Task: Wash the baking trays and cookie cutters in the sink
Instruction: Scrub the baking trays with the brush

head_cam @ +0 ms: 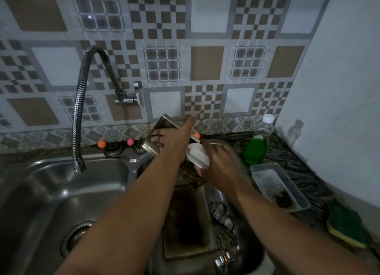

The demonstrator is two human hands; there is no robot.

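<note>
The person stands at a double sink [51,192], both bare arms reaching out over the right-hand basin. The left hand [170,140] holds a metal baking tray [162,124] tilted up on edge above that basin, its fingers [157,139] curled round the tray's near side and the thumb stretched up along it. The right hand [218,159] grips a white scrubber [198,154] with fingers curled over it, pressing it against the tray's dark underside (this part is blurred, so the exact contact is hard to make out).

A second baking tray [185,223], brown and stained, lies flat in the bottom of the right basin. Just beside it, on its right, sit several metal cookie cutters [223,218], some piled close together. A third tray [279,186], a smaller and deeper one, rests on the dark counter [304,163] to the right of the sink, with a bottle of green dish soap [258,145] standing behind it. A green and yellow sponge [347,225] lies near the counter's front edge. A flexible metal tap [80,102] arches from the tiled wall down over the left basin.
</note>
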